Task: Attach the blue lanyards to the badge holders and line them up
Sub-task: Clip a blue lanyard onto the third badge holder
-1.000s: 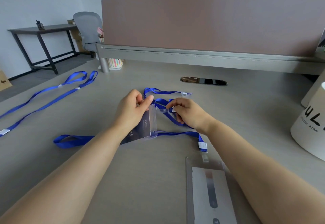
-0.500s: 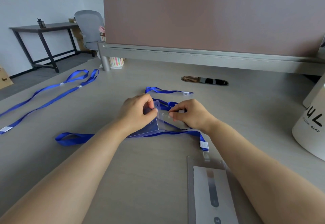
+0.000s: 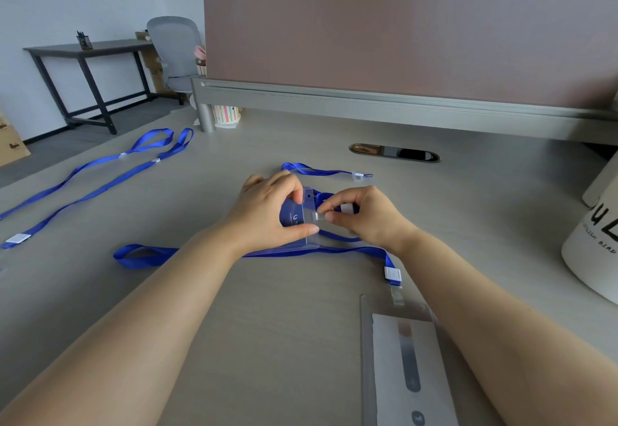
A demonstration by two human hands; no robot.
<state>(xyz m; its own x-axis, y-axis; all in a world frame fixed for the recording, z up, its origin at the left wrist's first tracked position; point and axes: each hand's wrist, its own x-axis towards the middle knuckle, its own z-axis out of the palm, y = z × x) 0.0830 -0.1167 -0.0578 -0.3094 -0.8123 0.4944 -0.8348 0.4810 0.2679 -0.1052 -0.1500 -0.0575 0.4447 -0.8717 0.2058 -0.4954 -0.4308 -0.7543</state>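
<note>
At the middle of the desk, my left hand (image 3: 267,211) grips a clear badge holder (image 3: 301,216) with a blue card inside, tilted up on its edge. My right hand (image 3: 364,218) pinches the clear clip strap (image 3: 319,215) of a blue lanyard against the holder's top edge. Under both hands another blue lanyard (image 3: 147,255) runs across the desk and ends at a second badge holder (image 3: 401,358), lying flat near the front. A third lanyard (image 3: 321,171) lies just behind my hands. Two long lanyards (image 3: 100,175) stretch side by side on the left.
A white bucket with black lettering (image 3: 595,245) stands at the right edge. A pink divider panel (image 3: 401,41) runs along the back of the desk, with an oval cable slot (image 3: 394,152) in front of it. A striped cup (image 3: 227,114) sits at the panel's left end.
The holder has been turned and lowered from held up in my left hand to standing on the desk. My right hand has brought the clip strap onto its top edge.
</note>
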